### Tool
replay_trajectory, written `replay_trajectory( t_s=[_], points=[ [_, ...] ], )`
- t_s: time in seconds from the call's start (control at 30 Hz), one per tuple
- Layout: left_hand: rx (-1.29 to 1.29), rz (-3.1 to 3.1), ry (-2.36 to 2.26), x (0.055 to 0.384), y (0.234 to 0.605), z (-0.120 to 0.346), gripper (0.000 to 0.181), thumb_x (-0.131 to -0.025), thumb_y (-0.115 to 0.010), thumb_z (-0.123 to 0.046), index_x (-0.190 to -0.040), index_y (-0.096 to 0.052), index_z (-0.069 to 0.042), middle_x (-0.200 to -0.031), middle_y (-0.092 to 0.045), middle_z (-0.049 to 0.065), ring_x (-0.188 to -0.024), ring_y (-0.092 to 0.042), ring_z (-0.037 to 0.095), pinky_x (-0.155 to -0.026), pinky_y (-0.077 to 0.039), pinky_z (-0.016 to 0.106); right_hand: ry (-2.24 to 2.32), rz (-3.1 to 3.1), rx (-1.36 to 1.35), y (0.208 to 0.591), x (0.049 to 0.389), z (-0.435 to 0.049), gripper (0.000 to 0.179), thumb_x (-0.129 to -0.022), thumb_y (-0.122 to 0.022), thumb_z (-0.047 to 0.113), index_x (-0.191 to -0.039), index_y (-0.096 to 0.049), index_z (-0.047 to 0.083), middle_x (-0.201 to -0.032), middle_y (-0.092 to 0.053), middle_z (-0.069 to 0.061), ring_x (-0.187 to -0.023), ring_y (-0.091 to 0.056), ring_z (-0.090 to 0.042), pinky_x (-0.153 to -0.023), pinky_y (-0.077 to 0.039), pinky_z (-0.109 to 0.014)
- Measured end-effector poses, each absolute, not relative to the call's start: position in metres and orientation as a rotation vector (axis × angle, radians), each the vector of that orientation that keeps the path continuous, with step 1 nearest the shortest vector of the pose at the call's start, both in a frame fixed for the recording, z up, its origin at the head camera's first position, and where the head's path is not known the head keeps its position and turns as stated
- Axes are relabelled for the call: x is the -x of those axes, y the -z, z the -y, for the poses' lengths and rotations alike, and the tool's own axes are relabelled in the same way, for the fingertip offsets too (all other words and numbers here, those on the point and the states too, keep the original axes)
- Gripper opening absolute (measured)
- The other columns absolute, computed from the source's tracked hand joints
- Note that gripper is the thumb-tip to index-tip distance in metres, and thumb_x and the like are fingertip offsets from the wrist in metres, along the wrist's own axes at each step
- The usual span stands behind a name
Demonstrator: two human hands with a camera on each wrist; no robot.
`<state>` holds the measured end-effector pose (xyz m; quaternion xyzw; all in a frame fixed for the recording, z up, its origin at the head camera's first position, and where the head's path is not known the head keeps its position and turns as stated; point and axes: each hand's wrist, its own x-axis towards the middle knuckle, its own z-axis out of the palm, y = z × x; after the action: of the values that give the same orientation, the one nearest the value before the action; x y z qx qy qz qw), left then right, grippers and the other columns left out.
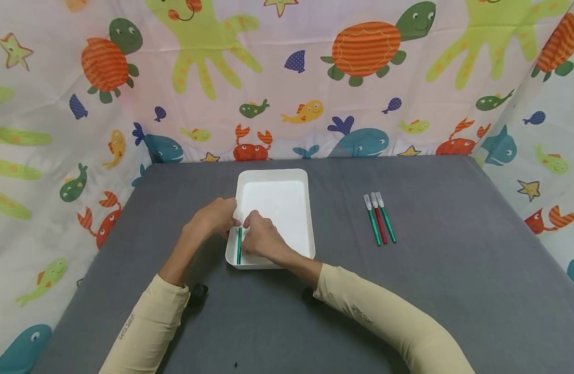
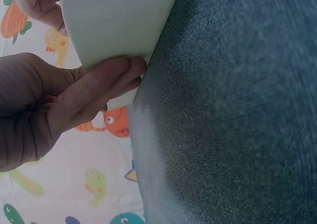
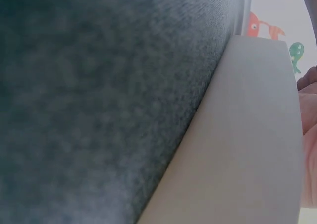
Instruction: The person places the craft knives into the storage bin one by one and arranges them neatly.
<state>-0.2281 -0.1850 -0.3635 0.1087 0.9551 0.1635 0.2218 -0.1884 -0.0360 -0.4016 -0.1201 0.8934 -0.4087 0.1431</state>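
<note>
A white tray (image 1: 279,195) lies on the grey cloth. My left hand (image 1: 216,215) grips its left wall; in the left wrist view the fingers (image 2: 101,83) lie flat along the outer side, the thumb up by the rim. Inside, a green pen (image 1: 239,246) lies lengthwise along that wall. Bent over the tray's left part, my right hand (image 1: 263,236) has its fingertips right at the pen's upper end; I cannot tell whether they pinch it. The right wrist view shows mostly the tray's outer wall (image 3: 242,120), with part of a hand at the right edge.
To the right of the tray lie three pens side by side: a green pen (image 1: 373,221), a red pen (image 1: 379,218) and another green pen (image 1: 386,218), their pale ends away from me. A curtain (image 1: 287,83) with sea animals hangs behind the cloth-covered table (image 1: 436,249).
</note>
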Motion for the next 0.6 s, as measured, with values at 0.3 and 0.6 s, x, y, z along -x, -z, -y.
replay_trajectory(
  t_s=[0.3,0.6],
  points=[
    [-0.307,-2.659,-0.424,0.228,0.363,0.184,0.029,-0.099,-0.069,-0.003,-0.123,-0.060,0.009,-0.108,-0.073,0.023,-0.075,-0.076,0.022,-0.063,-0.054,0.028,1.274,-2.516,0.445,0.402,0.182,0.030,0.040,-0.087,-0.066,-0.004,-0.125,-0.055,-0.004,-0.092,-0.074,-0.013,-0.074,-0.058,-0.015,-0.065,-0.044,-0.023],
    [-0.294,-2.677,-0.419,0.228,0.365,0.182,0.034,-0.098,-0.070,-0.005,-0.127,-0.058,0.010,-0.108,-0.072,0.024,-0.072,-0.075,0.021,-0.061,-0.050,0.026,1.280,-2.499,0.485,0.395,0.176,0.020,0.037,-0.089,-0.067,-0.002,-0.124,-0.056,-0.001,-0.092,-0.077,-0.011,-0.074,-0.059,-0.012,-0.067,-0.045,-0.023]
  ],
)
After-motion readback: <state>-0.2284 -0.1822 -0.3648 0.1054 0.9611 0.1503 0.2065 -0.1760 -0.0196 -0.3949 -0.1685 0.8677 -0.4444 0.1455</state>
